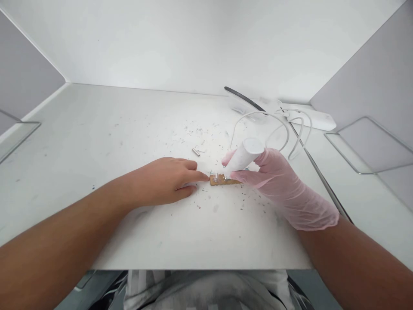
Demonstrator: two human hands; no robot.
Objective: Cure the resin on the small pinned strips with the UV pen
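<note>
My bare left hand (169,181) rests on the tabletop, its index finger stretched out so the tip meets the left end of a small brown strip (217,181). The thumb is apart from that finger, and nothing is held. A pink glove covers my right hand (269,172), which is wrapped round a white cylindrical handheld device (245,153). That device tilts over the strip, its lower end close to the strip's top. Whether they touch is hidden by my fingers. Something clear and shiny lies on the strip. A short metal cylinder (195,152) lies just beyond my left hand.
Crumbs and flecks are scattered on the white table (145,241). Behind my right hand, a white cable (287,125) loops near a white power strip (311,117). A dark nail file-like strip (245,99) lies at the back. Wire frames (364,173) stand at both sides.
</note>
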